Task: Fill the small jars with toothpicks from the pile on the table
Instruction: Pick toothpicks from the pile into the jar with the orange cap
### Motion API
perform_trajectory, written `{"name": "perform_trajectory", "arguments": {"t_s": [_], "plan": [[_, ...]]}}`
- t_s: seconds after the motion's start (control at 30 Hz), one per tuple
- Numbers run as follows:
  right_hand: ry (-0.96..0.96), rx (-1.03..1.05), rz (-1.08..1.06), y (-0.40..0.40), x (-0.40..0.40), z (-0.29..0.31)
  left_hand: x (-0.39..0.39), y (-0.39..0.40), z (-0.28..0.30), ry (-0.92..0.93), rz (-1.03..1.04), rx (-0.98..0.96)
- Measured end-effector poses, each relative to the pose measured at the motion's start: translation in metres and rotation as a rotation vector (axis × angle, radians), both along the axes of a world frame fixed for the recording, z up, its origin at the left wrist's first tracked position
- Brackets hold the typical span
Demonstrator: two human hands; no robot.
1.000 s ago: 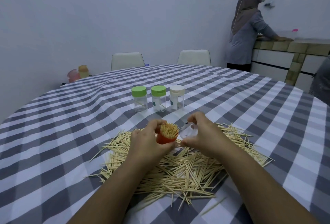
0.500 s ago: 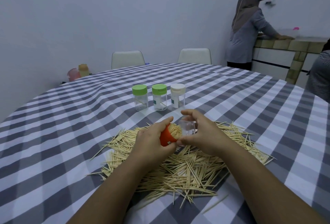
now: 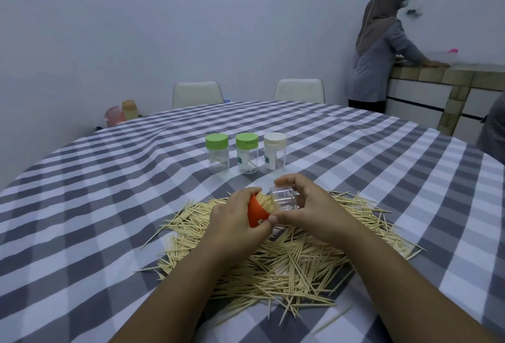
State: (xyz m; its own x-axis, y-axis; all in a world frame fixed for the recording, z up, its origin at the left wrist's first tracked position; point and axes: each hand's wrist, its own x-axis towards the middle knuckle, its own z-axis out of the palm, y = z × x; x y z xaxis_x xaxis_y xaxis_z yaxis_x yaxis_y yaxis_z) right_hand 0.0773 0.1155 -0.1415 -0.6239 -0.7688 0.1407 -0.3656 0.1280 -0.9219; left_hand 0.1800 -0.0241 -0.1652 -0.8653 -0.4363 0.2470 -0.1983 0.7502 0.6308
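Observation:
My left hand (image 3: 232, 219) grips an orange cap (image 3: 255, 212) packed with a bundle of toothpicks (image 3: 266, 201), tilted to the right. My right hand (image 3: 308, 206) holds a clear small jar (image 3: 284, 199) on its side, its mouth over the tips of the bundle. Both hands hover above the pile of loose toothpicks (image 3: 273, 266) spread on the checked tablecloth. Behind the hands stand three closed jars in a row: two with green lids (image 3: 217, 152) (image 3: 246, 153) and one with a white lid (image 3: 275, 151), each nearly empty.
The round table (image 3: 95, 206) has a grey and white checked cloth. Two white chairs (image 3: 196, 93) stand at its far side. A pink and orange container (image 3: 120, 114) sits at the far left. A person (image 3: 382, 50) leans on a tiled counter at the back right.
The orange cap with its bundle has tipped from upright toward the right, and the clear jar has been brought over the toothpick tips. Both hands stayed above the pile.

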Motion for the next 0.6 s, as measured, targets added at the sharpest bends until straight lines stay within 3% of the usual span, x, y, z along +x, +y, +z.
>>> {"name": "perform_trajectory", "arguments": {"t_s": [0.6], "plan": [[-0.166,-0.157,-0.012,-0.009,0.011,-0.006,0.004,0.009,0.009,0.026,-0.061,-0.124]]}}
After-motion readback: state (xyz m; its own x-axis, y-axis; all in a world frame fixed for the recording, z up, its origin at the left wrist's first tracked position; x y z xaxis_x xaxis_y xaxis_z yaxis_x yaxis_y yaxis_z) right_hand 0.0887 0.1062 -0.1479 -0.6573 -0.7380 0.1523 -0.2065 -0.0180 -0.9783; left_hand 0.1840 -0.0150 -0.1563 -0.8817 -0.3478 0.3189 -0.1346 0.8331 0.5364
